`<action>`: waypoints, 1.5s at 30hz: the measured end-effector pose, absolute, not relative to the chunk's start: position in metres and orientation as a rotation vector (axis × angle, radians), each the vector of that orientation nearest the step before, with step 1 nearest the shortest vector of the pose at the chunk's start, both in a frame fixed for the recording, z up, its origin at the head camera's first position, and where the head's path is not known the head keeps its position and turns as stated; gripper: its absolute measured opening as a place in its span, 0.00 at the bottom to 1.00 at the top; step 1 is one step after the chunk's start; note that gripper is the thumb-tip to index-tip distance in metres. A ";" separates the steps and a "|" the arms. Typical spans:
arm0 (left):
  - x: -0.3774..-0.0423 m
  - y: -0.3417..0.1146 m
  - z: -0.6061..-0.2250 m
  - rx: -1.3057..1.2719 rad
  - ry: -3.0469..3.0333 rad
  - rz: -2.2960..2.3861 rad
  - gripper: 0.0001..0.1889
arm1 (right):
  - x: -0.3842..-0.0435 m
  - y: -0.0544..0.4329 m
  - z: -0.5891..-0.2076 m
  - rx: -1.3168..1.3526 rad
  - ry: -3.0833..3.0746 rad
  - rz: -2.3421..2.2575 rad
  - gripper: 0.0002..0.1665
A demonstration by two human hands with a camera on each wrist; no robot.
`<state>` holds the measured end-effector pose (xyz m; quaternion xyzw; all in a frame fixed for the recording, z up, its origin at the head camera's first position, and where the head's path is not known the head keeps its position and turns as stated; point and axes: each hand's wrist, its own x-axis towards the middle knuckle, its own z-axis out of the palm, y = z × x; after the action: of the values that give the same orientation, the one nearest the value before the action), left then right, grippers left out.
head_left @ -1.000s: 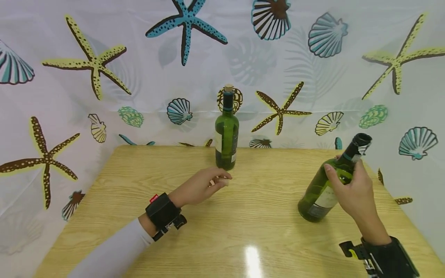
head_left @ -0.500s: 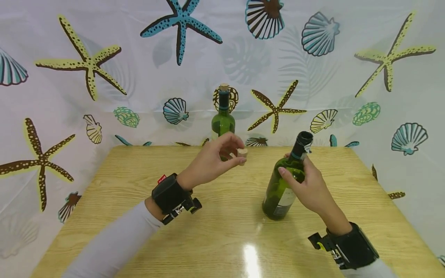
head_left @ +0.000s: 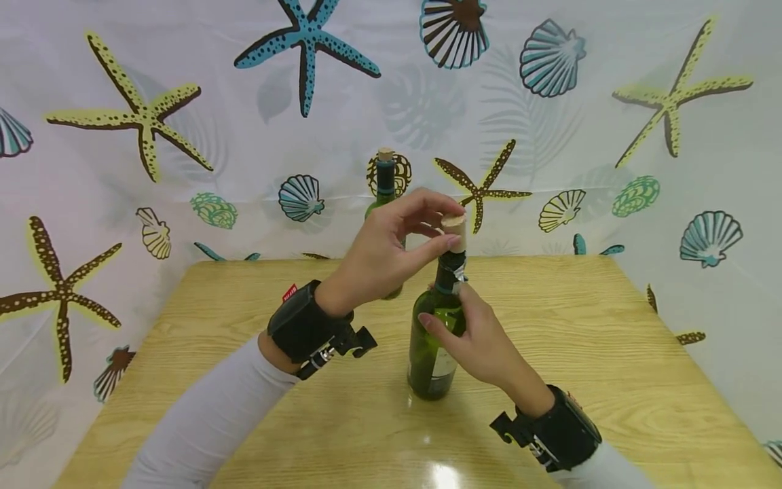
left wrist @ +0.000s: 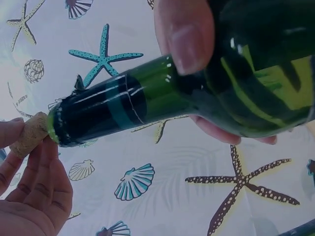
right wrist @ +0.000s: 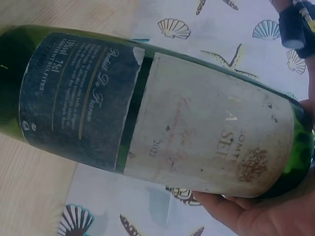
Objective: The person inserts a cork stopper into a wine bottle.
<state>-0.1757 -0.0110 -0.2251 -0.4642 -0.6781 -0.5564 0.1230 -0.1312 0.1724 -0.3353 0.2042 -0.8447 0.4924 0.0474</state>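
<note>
The left hand [head_left: 385, 248] pinches a cork [head_left: 455, 236] between thumb and fingers at the mouth of the near bottle [head_left: 424, 353]; the left wrist view shows cork and rim meeting, though whether the cork's end sits inside is hard to tell. The right hand [head_left: 482, 343] grips that same green bottle around its shoulder, thumb on the left side—the two hands are close together, one above the other. The bottle is near the middle of the wooden table [head_left: 586, 326], almost upright, with torn foil [head_left: 458, 274] at its neck. Its body carries a pale label [right wrist: 206, 128] printed "2022" and, closer to the base, a dark blue label [right wrist: 78, 101].

Beyond the left hand and partly hidden by it, the far bottle [head_left: 385, 180] stands toward the table's far edge with a stopper [head_left: 385, 154] in its mouth. Behind everything hangs a white cloth [head_left: 244, 149] patterned with starfish and shells. Both wrists wear black straps—the left one [head_left: 305, 319] and the right one [head_left: 565, 428]—below which pale sleeves [head_left: 208, 414] show.
</note>
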 end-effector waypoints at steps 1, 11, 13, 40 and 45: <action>-0.176 -0.012 -0.225 -1.345 -1.995 -1.602 0.15 | -0.131 0.169 -0.335 0.634 -2.579 1.508 0.27; -0.174 -0.031 -0.231 -1.261 -2.037 -1.518 0.14 | -0.129 0.149 -0.336 0.747 -2.536 1.536 0.22; -0.172 -0.034 -0.233 -1.272 -2.019 -1.511 0.13 | -0.128 0.147 -0.335 0.757 -2.528 1.548 0.20; -0.157 -0.043 -0.244 -1.253 -1.959 -1.320 0.09 | -0.122 0.134 -0.338 0.753 -2.471 1.500 0.25; -0.157 -0.059 -0.215 -1.363 -2.245 -1.131 0.12 | -0.135 0.160 -0.340 0.992 -2.646 1.685 0.48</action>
<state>-0.1568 -0.0594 -0.2152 -0.4719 -0.7774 -0.3915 0.1404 -0.1346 0.1602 -0.3405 0.3008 -0.8019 0.5108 -0.0741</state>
